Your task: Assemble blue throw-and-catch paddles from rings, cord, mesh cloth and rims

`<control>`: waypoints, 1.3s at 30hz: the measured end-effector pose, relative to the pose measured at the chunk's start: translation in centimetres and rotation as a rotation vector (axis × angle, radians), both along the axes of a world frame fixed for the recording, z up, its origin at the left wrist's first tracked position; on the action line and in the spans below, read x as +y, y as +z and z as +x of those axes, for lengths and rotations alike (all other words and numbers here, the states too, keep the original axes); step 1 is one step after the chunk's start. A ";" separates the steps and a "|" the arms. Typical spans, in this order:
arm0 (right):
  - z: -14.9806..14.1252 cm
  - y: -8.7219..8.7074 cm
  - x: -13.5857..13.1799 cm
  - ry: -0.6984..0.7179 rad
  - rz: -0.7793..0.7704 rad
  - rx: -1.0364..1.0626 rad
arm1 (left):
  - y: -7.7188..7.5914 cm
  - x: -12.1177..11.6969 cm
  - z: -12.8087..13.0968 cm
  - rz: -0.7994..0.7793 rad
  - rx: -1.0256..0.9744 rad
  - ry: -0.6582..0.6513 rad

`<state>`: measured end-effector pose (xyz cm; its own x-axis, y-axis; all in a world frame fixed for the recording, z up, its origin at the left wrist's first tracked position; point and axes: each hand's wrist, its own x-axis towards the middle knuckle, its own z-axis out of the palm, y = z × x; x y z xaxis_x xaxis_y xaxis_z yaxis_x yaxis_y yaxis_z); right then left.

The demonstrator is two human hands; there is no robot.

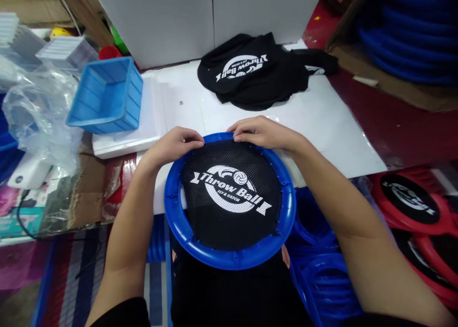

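Note:
A round blue plastic ring [229, 260] lies in front of me, tilted against the white table edge. A black mesh net [231, 198] printed "Throw Ball" is stretched across it. My left hand [175, 144] pinches the net's edge at the ring's far rim, fingers curled. My right hand [263, 132] grips the same far rim just to the right, fingers closed on the mesh edge. The two hands almost touch.
A pile of black printed nets [255, 71] lies at the back of the white table [332, 121]. A blue bin [107, 95] and crumpled clear plastic [34, 107] sit left. Blue rings [322, 279] stack at lower right, red finished discs [411, 203] at right.

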<state>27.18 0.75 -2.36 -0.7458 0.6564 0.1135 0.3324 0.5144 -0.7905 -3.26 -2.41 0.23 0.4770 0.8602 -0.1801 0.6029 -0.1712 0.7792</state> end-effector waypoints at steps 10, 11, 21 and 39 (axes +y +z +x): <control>0.0 -0.6 -0.4 0.002 0.185 0.039 | 0.1 0.3 -0.1 -0.016 0.018 -0.041; 0.1 -0.5 -0.3 0.014 0.170 0.040 | 0.1 0.3 -0.1 -0.015 0.019 -0.045; 0.8 1.2 -0.2 0.073 0.037 -0.041 | 0.2 -0.1 0.8 0.031 0.038 -0.004; 1.0 2.1 0.0 0.061 -0.050 -0.078 | 0.5 0.2 1.8 0.063 0.075 0.021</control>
<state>28.15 0.80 -0.28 -0.7901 0.6126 0.0214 0.3632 0.4960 -0.7887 -1.47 -2.26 0.71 0.4456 0.8808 -0.1602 0.6632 -0.2046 0.7199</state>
